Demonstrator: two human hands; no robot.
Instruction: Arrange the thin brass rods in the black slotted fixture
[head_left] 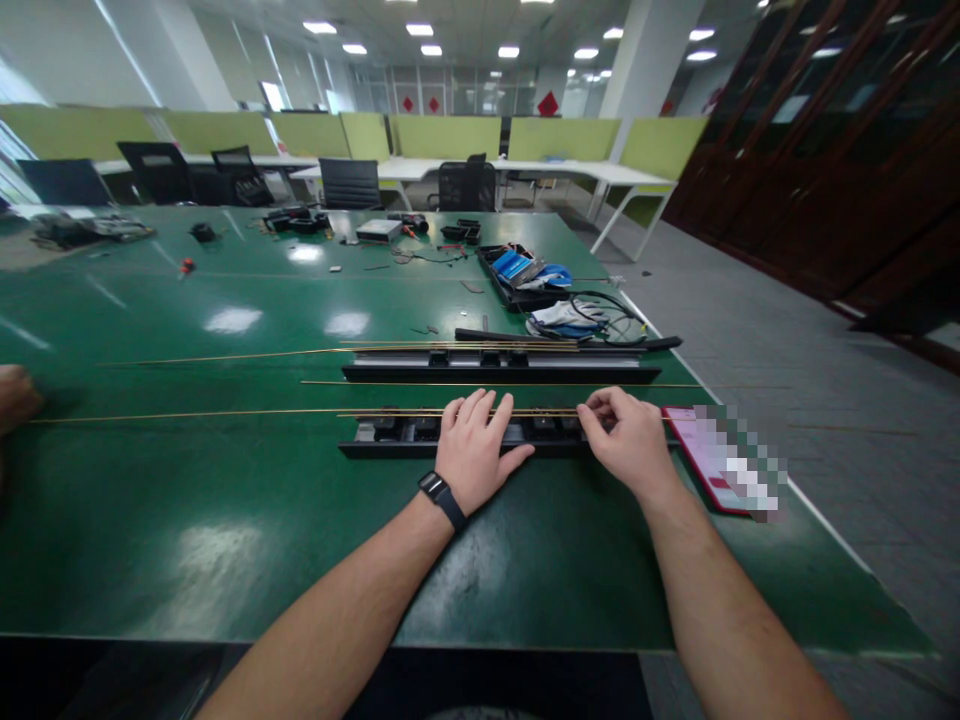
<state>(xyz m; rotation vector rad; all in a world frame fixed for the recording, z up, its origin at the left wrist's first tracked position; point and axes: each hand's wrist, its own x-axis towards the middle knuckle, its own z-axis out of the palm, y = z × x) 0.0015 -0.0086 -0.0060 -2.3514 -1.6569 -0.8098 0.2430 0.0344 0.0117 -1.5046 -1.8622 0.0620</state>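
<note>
A black rail-like housing (375, 449) with dark blocks inside lies across the green table in front of me. Thin brass-coloured rods (225, 414) run along its far edge, and one reaches far to the left. My left hand (474, 450), wearing a black watch, rests flat on the housing and rods with its fingers spread. At the housing's right end, my right hand (626, 435) pinches a thin rod between thumb and fingers. A second black housing (502, 375) lies parallel behind it, with more rods along its top.
Another person's hand (16, 397) is at the left edge, by the long rod's end. A red-edged phone or tablet (694, 450) lies right of my right hand. Farther back are a black tray (514, 290) with blue items, white gloves (570, 315) and cables.
</note>
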